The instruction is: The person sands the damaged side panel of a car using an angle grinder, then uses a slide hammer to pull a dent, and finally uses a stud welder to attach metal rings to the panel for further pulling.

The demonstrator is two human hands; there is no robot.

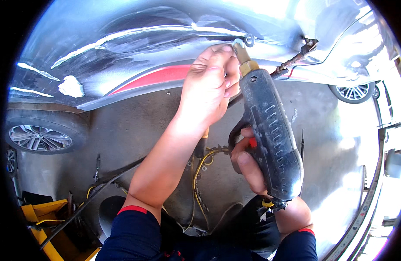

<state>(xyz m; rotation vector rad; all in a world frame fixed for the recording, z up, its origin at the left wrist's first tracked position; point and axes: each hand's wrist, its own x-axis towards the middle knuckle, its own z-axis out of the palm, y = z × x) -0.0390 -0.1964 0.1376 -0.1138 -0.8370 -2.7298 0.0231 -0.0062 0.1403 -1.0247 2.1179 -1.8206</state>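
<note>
A black spot-welding gun (pixel 274 135) with a brass collar and a metal tip points up at the dented door panel (pixel 135 52) of a grey car. My right hand (pixel 249 163) is wrapped round its handle, fingers by the red trigger. Beside the gun's tip, my left hand (pixel 211 82) is closed with thumb and fingers pressed together; whatever it may pinch is hidden. A small metal washer (pixel 249 40) stands at the panel, right beside the tip. Bright bare-metal streaks run along the dent to the left.
A rusty metal rod (pixel 296 58) juts from the panel on the right. Yellow and black cables (pixel 196 187) trail across the floor below my arms. A wheel (pixel 41 135) is at left, a yellow metal box (pixel 44 211) at lower left. A long rail (pixel 374 174) runs along the right.
</note>
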